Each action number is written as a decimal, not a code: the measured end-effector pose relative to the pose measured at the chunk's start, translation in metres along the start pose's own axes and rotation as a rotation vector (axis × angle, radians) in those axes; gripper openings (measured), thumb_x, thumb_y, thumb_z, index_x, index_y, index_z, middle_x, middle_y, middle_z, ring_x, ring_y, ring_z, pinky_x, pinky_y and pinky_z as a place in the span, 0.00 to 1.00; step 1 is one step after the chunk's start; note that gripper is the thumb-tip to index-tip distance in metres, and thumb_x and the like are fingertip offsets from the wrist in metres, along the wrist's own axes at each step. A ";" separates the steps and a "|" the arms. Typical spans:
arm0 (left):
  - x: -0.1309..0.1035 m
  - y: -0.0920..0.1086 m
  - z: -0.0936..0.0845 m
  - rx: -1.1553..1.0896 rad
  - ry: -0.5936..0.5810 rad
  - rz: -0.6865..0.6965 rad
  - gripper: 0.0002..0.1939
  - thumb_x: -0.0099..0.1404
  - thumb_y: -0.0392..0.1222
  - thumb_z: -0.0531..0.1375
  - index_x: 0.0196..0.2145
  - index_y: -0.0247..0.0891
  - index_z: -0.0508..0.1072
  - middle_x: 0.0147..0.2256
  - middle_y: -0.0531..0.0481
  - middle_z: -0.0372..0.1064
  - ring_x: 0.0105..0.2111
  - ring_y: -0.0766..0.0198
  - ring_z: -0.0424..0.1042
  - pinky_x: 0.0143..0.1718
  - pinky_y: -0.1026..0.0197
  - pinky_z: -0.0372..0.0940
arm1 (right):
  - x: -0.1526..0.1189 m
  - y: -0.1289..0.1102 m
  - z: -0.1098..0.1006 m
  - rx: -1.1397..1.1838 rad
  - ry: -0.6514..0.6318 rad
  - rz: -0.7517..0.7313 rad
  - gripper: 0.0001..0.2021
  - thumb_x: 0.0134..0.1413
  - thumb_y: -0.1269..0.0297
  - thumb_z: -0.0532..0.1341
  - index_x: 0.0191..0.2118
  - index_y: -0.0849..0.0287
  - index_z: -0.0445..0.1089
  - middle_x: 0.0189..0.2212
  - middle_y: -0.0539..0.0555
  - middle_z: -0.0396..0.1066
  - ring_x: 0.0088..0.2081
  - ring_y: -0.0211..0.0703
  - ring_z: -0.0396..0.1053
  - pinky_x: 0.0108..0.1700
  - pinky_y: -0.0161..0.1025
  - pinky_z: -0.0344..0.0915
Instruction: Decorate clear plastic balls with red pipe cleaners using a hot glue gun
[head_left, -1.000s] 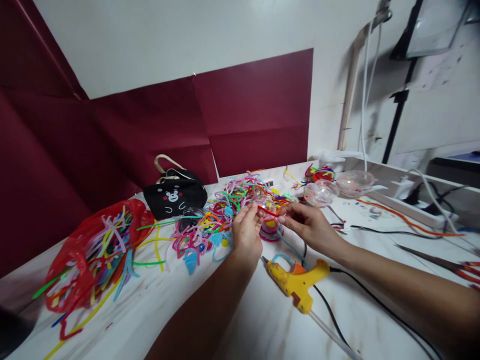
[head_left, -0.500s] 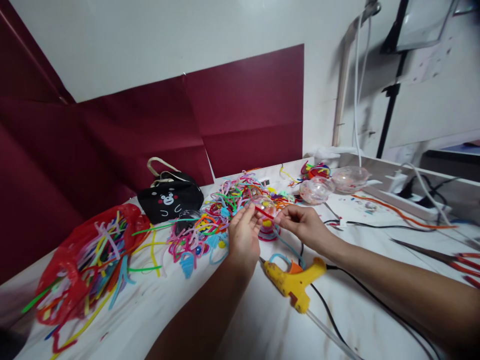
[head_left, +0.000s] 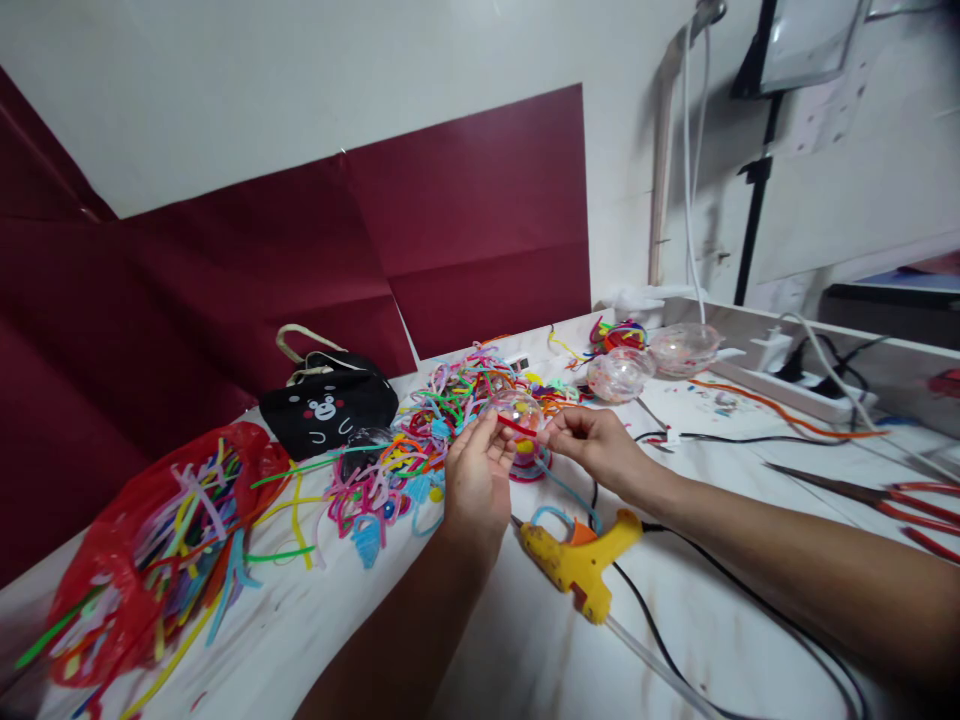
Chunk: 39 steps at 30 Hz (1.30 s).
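Note:
A short red pipe cleaner (head_left: 517, 427) is stretched between my two hands above the table. My left hand (head_left: 480, 462) pinches its left end between thumb and fingers, palm partly turned up. The other end is pinched by my right hand (head_left: 592, 442). Just behind them stands a clear plastic ball (head_left: 517, 404) with yellow pieces in or on it, partly hidden by my fingers. A yellow hot glue gun (head_left: 577, 568) lies on the table below my hands, with a clear glue stick out of its back. Near it curls a light-blue pipe cleaner (head_left: 555, 514).
Left, a red plastic bag (head_left: 82, 600) spills pipe cleaners beside a black bear-face bag (head_left: 330, 408). A tangled heap of pipe cleaners (head_left: 457, 395) lies behind my hands. Rightward are clear balls (head_left: 619, 375), red-handled scissors (head_left: 892, 500), a power strip (head_left: 810, 393) and black cords (head_left: 720, 590).
The whole view has shifted a little, so things sit further left. Both hands keep their pinch on the red pipe cleaner, which now lies slightly flatter.

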<state>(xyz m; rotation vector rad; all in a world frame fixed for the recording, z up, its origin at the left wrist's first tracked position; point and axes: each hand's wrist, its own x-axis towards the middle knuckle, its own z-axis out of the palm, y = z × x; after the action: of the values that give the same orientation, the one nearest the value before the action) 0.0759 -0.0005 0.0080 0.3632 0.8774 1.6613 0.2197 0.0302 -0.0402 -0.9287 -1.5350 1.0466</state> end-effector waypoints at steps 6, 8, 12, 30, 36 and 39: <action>0.001 0.003 0.000 -0.016 0.037 -0.020 0.12 0.68 0.26 0.62 0.28 0.35 0.74 0.24 0.53 0.71 0.23 0.70 0.70 0.29 0.67 0.65 | 0.001 0.003 -0.004 -0.009 0.010 -0.026 0.15 0.47 0.50 0.68 0.24 0.55 0.70 0.20 0.48 0.68 0.24 0.39 0.60 0.28 0.38 0.58; 0.000 0.004 0.001 -0.019 0.046 -0.027 0.12 0.69 0.25 0.61 0.28 0.35 0.74 0.24 0.53 0.71 0.23 0.70 0.70 0.29 0.67 0.65 | 0.003 0.004 -0.004 0.001 0.012 -0.020 0.15 0.47 0.50 0.69 0.24 0.55 0.70 0.20 0.48 0.68 0.24 0.39 0.60 0.28 0.38 0.58; 0.000 0.006 0.003 -0.022 0.062 -0.052 0.12 0.70 0.26 0.60 0.28 0.34 0.74 0.25 0.52 0.71 0.23 0.71 0.69 0.28 0.67 0.64 | 0.003 0.003 -0.003 0.060 -0.001 0.004 0.17 0.44 0.47 0.71 0.25 0.56 0.73 0.21 0.49 0.70 0.25 0.39 0.62 0.30 0.38 0.60; -0.003 0.009 0.005 -0.123 0.007 -0.108 0.13 0.72 0.29 0.58 0.28 0.35 0.73 0.26 0.51 0.71 0.23 0.71 0.68 0.30 0.67 0.66 | 0.010 -0.006 -0.016 0.165 0.014 0.008 0.29 0.28 0.45 0.82 0.33 0.57 0.72 0.24 0.46 0.72 0.25 0.36 0.67 0.28 0.36 0.65; -0.005 0.008 0.005 -0.147 -0.041 -0.131 0.13 0.72 0.30 0.57 0.29 0.35 0.74 0.27 0.51 0.73 0.24 0.71 0.70 0.31 0.67 0.68 | 0.019 -0.002 -0.029 0.067 -0.028 -0.136 0.29 0.35 0.46 0.80 0.41 0.57 0.77 0.34 0.51 0.77 0.28 0.37 0.67 0.32 0.38 0.68; -0.007 0.007 0.006 -0.152 -0.054 -0.152 0.15 0.73 0.30 0.56 0.28 0.35 0.73 0.25 0.51 0.72 0.23 0.70 0.70 0.32 0.66 0.68 | 0.023 -0.002 -0.037 0.010 -0.051 -0.211 0.29 0.37 0.47 0.80 0.44 0.57 0.80 0.37 0.54 0.79 0.30 0.39 0.68 0.35 0.40 0.70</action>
<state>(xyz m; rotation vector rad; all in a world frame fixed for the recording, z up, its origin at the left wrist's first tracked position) 0.0765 -0.0050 0.0186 0.2307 0.7160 1.5593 0.2517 0.0569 -0.0268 -0.7198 -1.6292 0.9316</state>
